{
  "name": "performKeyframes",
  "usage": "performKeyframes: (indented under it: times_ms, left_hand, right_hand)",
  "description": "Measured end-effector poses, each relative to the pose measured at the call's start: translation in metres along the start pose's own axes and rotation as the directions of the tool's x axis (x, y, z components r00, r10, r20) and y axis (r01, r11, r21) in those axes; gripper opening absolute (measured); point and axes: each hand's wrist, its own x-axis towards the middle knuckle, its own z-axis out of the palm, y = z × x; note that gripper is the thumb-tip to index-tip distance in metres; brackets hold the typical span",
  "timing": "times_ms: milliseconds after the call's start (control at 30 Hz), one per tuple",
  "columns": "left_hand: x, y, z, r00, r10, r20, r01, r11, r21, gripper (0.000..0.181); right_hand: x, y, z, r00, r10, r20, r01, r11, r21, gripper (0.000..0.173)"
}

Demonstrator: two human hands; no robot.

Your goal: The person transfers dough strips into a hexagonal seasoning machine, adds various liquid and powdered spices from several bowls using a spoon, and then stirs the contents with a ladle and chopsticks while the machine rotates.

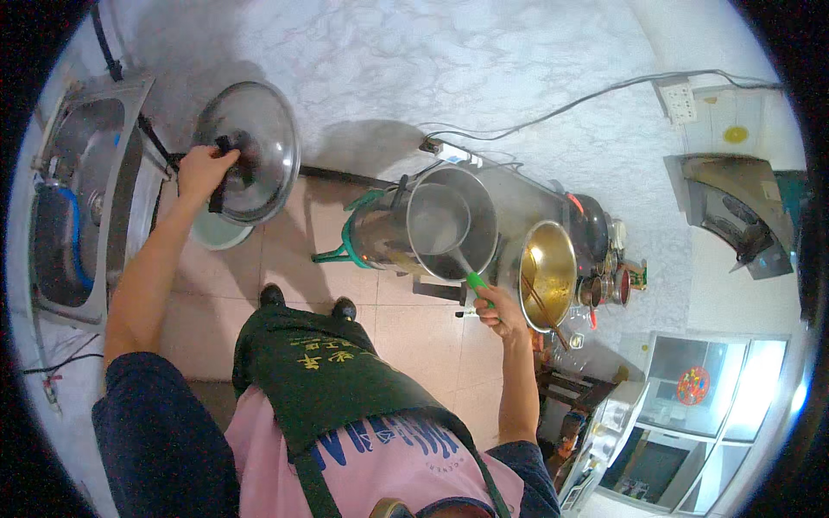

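At the left, my left hand (206, 171) grips the black handle of a large round metal pot lid (269, 136), held up near the wall. My right hand (502, 311) is closed around the green handle of a strainer or ladle (440, 217), whose wide round head is over the mouth of a tall steel pot (388, 230). A green cloth or strap hangs around the tall pot. Right of it, a wide metal basin (550, 259) with a yellowish inside has a pair of wooden chopsticks (544, 303) lying across it.
A steel sink (78, 259) with a blue hose stands at the left. A pale green basin (220, 232) is on the floor below the lid. Beyond the metal basin are a dark wok (590, 226) and several small containers. A power strip (453, 154) with cables is by the wall.
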Motion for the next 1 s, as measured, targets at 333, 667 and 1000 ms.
performKeyframes:
  times_ms: [333,667,1000]
  left_hand:
    - [-0.116,0.175,0.058,0.881,0.412,0.232,-0.433,0.901,0.042,0.033]
    - [-0.212,0.294,0.196,0.855,0.518,-0.029,-0.497,0.833,0.242,0.010]
    - [-0.225,0.324,0.248,0.955,0.294,0.034,-0.286,0.886,0.366,0.017]
  right_hand:
    - [-0.103,-0.013,-0.071,0.963,-0.200,0.178,0.058,0.804,0.591,0.044]
    - [-0.125,-0.077,-0.208,0.905,-0.311,0.291,0.211,0.921,0.329,0.039]
    - [-0.121,-0.093,-0.280,0.879,-0.316,0.356,0.254,0.944,0.212,0.045]
